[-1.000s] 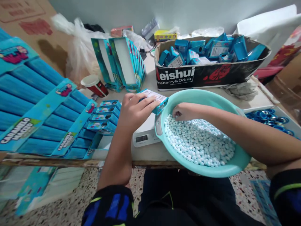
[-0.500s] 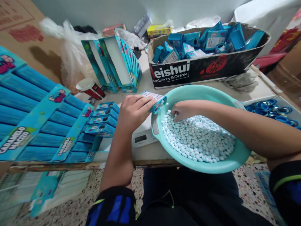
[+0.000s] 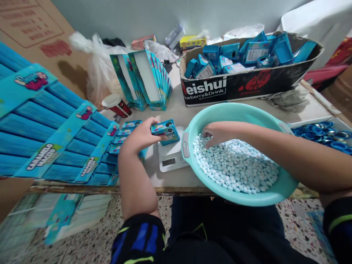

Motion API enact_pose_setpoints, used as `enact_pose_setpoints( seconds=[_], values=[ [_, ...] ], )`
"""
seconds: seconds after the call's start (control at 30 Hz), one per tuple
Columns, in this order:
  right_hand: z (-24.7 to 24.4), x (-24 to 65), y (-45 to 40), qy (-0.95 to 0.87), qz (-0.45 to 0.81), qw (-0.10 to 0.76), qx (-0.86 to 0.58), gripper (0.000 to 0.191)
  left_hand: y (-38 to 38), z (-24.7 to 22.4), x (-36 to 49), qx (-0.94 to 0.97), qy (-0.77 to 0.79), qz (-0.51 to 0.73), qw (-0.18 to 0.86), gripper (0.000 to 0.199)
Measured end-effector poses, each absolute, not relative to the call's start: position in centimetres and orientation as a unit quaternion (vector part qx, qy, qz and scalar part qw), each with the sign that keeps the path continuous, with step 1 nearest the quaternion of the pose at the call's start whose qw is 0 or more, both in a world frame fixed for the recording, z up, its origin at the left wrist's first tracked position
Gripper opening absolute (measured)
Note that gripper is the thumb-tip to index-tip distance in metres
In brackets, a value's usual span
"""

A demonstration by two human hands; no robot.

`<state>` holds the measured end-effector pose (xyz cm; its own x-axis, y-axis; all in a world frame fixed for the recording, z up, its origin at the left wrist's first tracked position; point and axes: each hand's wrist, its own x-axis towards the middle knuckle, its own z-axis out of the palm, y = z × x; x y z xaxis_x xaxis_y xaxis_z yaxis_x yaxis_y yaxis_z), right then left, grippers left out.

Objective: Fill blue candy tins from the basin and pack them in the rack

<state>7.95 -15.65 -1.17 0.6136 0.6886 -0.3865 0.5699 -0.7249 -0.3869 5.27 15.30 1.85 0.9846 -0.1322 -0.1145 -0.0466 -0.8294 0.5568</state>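
Observation:
My left hand (image 3: pixel 140 135) is closed around a small blue candy box (image 3: pixel 165 132), which stands upright at the white kitchen scale (image 3: pixel 169 161). Whether the box rests on the scale's plate or hangs just over it, I cannot tell. Inside the turquoise basin (image 3: pixel 233 201), my right hand (image 3: pixel 216 134) has curled fingers at the left part of a heap of small pale-blue candies (image 3: pixel 239 168). Its fingertips are partly hidden, with candies right against them. More blue candy boxes (image 3: pixel 129 128) stand in a row behind my left hand.
On the left, large display trays (image 3: pixel 46 154) hold blue boxes. Folded display cartons (image 3: pixel 150 80) and a paper cup (image 3: pixel 117 105) stand behind. A black carton (image 3: pixel 209 90) holds blue tins at the back. Blue ring-like lids (image 3: pixel 319 128) lie in a tray at right.
My left hand has moved the candy box left and down from the basin's rim to the scale, turning it upright. My right hand stays among the candies. The view has shifted slightly.

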Motion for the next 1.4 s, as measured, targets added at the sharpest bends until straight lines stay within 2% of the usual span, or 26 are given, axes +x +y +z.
enact_pose_setpoints(
  seconds=[0.1, 0.2, 0.27, 0.33, 0.47, 0.57, 0.73, 1.07, 1.17, 1.3, 1.4],
  values=[
    [-1.2, 7.9, -15.5, -0.341, 0.278, 0.117, -0.89, 0.043, 15.7, 1.8, 5.2, 0.955, -0.057, -0.076, 0.281, 0.061],
    [-1.6, 8.2, -15.6, -0.335, 0.307, 0.117, -0.883, 0.045, 15.9, 1.5, 5.1, 0.924, -0.106, -0.045, 0.366, 0.067],
    [-1.8, 8.5, -15.8, -0.333, 0.314, 0.121, -0.881, 0.043, 15.9, 1.1, 5.3, 0.89, -0.135, 0.02, 0.435, 0.068],
    [-1.9, 8.6, -15.9, -0.331, 0.31, 0.126, -0.882, 0.034, 15.9, 0.6, 5.5, 0.863, -0.13, 0.141, 0.468, 0.057],
    [-1.4, 8.3, -15.9, -0.327, 0.32, 0.118, -0.881, 0.018, 15.8, -0.2, 6.1, 0.836, -0.062, 0.393, 0.379, 0.033],
    [-1.2, 8.2, -15.9, -0.322, 0.318, 0.111, -0.885, 0.015, 15.7, -0.4, 6.3, 0.834, -0.05, 0.442, 0.328, 0.031],
    [-2.0, 8.5, -16.4, -0.344, 0.32, 0.091, -0.878, 0.02, 15.5, -0.3, 6.4, 0.842, -0.055, 0.449, 0.294, 0.025],
    [-2.0, 8.5, -16.2, -0.343, 0.339, 0.07, -0.873, 0.018, 15.4, 0.0, 6.3, 0.862, -0.047, 0.446, 0.237, 0.021],
    [-1.7, 8.4, -16.1, -0.334, 0.348, 0.064, -0.874, 0.018, 15.4, 0.0, 6.2, 0.879, -0.049, 0.391, 0.269, 0.029],
    [-1.8, 8.3, -16.1, -0.34, 0.346, 0.064, -0.872, 0.015, 15.6, -0.2, 6.2, 0.911, -0.06, 0.222, 0.343, 0.048],
    [-1.8, 8.2, -16.1, -0.336, 0.347, 0.06, -0.874, 0.014, 15.6, -0.4, 6.2, 0.923, -0.066, 0.185, 0.332, 0.051]
  ],
)
